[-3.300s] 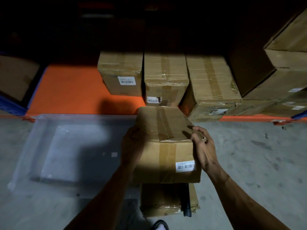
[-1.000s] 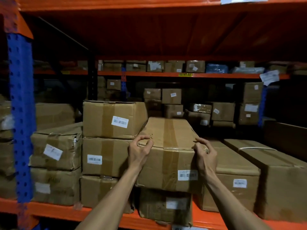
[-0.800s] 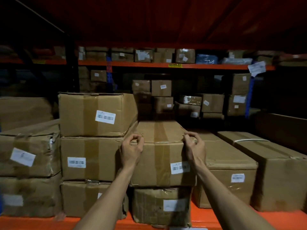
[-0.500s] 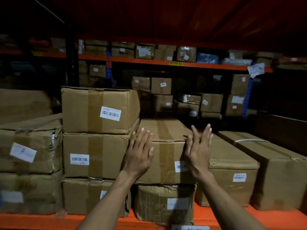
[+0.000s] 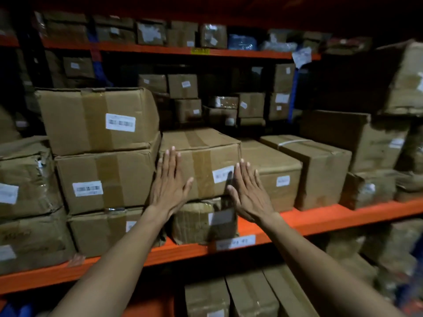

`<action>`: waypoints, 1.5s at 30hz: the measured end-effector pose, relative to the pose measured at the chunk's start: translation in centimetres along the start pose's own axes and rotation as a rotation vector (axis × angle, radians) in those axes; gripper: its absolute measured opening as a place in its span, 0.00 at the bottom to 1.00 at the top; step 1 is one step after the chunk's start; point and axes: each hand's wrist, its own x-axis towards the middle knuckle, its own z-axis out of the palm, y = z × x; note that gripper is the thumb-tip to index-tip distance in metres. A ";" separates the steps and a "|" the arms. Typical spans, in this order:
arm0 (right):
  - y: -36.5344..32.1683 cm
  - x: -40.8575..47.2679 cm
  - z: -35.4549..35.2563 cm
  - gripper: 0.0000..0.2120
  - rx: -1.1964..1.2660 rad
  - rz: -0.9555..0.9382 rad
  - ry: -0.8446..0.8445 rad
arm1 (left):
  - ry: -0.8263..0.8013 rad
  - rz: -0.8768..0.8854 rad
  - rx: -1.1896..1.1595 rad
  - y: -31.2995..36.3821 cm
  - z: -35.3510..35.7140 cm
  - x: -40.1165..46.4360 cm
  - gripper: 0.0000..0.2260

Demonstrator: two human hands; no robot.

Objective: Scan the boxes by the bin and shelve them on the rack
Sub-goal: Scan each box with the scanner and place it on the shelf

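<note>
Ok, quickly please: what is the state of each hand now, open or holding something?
Left hand: open, fingers straight, flat against the front of the taped box.
Right hand: open, fingers straight, against the same box's front right edge; holds nothing.

A dim warehouse: orange steel racking (image 5: 320, 221) stacked deep with taped, barcode-labelled cardboard cartons (image 5: 98, 120).

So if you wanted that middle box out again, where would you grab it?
The taped box sits wedged between neighbours, so only its front is free. Come from the front and hook fingers over the two top front corners, since the left stack blocks its side.
</note>
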 end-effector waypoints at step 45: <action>23.7 -77.0 36.7 0.38 0.370 0.815 -1.009 | -1.031 -0.278 -0.726 49.7 32.6 -79.1 0.24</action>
